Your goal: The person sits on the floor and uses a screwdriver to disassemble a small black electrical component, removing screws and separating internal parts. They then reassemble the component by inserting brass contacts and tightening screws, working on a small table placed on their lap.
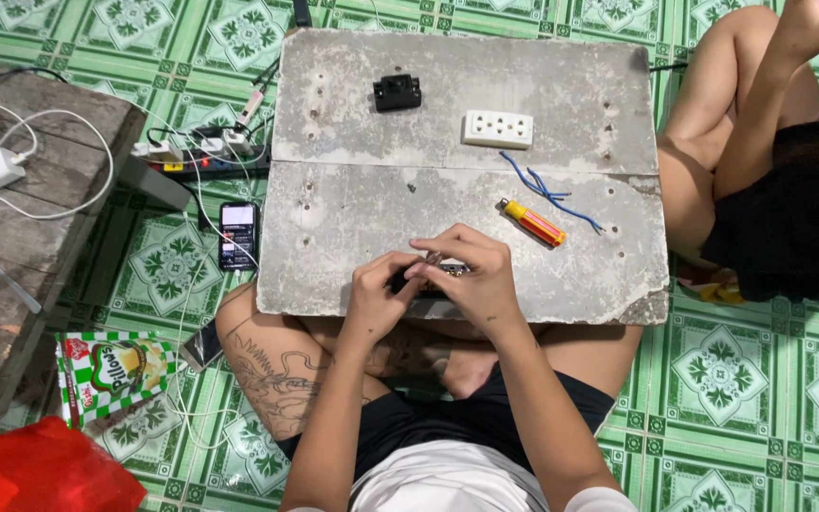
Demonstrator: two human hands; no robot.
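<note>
Head view: a small dark part (428, 276) was gripped between the closed left hand (378, 297) and right hand (471, 275) at the near edge of the desk (353, 218), a fitting step judged underway, steady fingertip alignment being needed next.

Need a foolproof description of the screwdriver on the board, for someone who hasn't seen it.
Find the grey board across the person's lap. Right of both hands, near its right side, lies the screwdriver, beside loose blue wires. It alone has an orange-and-yellow handle; the socket above is white.
</note>
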